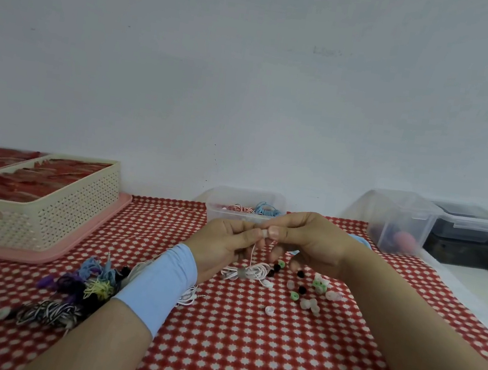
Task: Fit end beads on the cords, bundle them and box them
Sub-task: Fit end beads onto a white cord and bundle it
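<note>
Head view: over the checked surface (pixel 243 357), your left hand (pixel 222 241) and right hand (pixel 313 241) meet, each grip pinching the top end of a white cord (pixel 251 272). Its coiled remainder lies on the cloth just below. Whether a bead sits between your fingertips is hidden.

Lift too sharply and, I judge, the coil could sweep through the loose beads (pixel 312 288) just beside it and scatter them. A slack pinch could drop a bead among them.

The cream basket (pixel 53 214) at left holds red packets. The clear box (pixel 401 216) at right holds something pink and blue. The lidded box (pixel 466 224) behind it looks dark inside. The small tub (pixel 223 210) beyond your hands holds coiled red-white and blue cords.
</note>
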Tool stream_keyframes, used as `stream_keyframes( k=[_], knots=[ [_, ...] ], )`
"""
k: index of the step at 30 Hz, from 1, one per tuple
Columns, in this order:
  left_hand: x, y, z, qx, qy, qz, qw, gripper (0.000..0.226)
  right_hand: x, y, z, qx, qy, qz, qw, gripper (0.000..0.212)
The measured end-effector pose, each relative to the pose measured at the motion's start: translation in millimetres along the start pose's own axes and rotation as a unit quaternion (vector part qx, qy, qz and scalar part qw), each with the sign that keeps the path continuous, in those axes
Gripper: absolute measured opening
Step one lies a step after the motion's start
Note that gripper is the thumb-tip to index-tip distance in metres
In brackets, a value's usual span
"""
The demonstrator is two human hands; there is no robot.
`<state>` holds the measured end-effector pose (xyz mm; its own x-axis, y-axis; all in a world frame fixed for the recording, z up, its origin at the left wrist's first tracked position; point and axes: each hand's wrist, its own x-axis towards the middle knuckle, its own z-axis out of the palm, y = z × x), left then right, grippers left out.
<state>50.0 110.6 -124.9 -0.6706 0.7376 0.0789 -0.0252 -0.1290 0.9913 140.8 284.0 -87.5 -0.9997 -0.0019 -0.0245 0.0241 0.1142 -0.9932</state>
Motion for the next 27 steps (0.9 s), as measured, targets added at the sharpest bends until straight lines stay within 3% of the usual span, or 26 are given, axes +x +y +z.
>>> stream_keyframes(
  k=[4, 11, 18, 21, 24, 27],
  knots=[
    [0.8, 4.0, 2.7, 0.052, 0.029, 0.031, 0.998, 0.034, -1.8, -2.7, -4.3, -0.007, 0.004, -0.014, 1.000, 0.025],
    [-1.4, 5.9, -1.1, 0.145, 0.052, 0.038, 0.987, 0.016, 0.5, 3.0, -3.6, -0.073, 0.034, -0.022, 0.996, 0.015],
    [2.3, 2.7, -5.3, 0.314, 0.110, 0.031, 0.942, 0.004, 5.3, 4.4, -6.1, -0.240, 0.074, -0.011, 0.968, 0.011],
    [5.7, -1.0, -11.1, 0.422, 0.162, 0.001, 0.892, 0.005, 7.6, 2.3, -13.9, -0.346, 0.034, 0.012, 0.938, 0.005],
    [5.1, -1.1, -11.0, 0.530, 0.153, -0.020, 0.834, 0.012, 2.6, -8.4, -22.0, -0.430, -0.034, 0.056, 0.901, 0.008],
    [4.3, 3.0, -4.0, 0.596, 0.121, 0.088, 0.789, 0.021, -7.0, -21.3, -30.0, -0.486, -0.079, 0.126, 0.861, 0.004]
  ],
)
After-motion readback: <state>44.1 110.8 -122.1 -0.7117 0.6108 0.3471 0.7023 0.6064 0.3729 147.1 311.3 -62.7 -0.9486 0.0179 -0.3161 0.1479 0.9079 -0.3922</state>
